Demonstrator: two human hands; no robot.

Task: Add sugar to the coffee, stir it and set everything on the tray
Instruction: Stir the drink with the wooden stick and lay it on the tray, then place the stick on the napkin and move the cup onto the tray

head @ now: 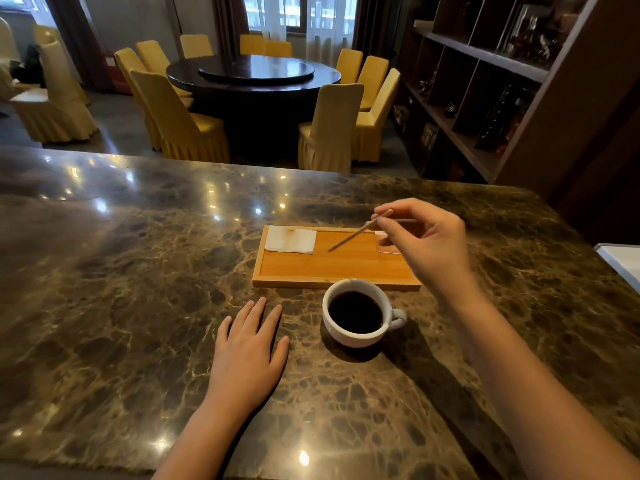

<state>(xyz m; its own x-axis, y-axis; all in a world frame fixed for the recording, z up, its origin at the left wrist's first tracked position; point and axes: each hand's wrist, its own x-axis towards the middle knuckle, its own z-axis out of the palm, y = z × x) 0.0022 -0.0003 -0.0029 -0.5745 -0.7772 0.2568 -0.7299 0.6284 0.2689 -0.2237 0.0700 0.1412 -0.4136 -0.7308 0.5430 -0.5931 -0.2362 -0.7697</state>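
Observation:
A white cup (360, 337) full of dark coffee stands on the marble counter just in front of a shallow wooden tray (332, 268). Its handle points right. My right hand (427, 244) hovers over the tray's right end and pinches a thin wooden stir stick (356, 233), whose lower tip points down toward the tray's middle. A folded white napkin (291, 240) lies in the tray's far left corner. A small packet (386, 244) lies at the tray's far right, partly hidden by my right hand. My left hand (247, 351) rests flat on the counter, left of the cup, fingers apart.
The brown marble counter (121, 289) stretches wide to the left and toward me. A white object (623, 265) pokes in at the right edge. Behind the counter stand a dark shelf unit (491, 84) and a round table with yellow chairs (256, 77).

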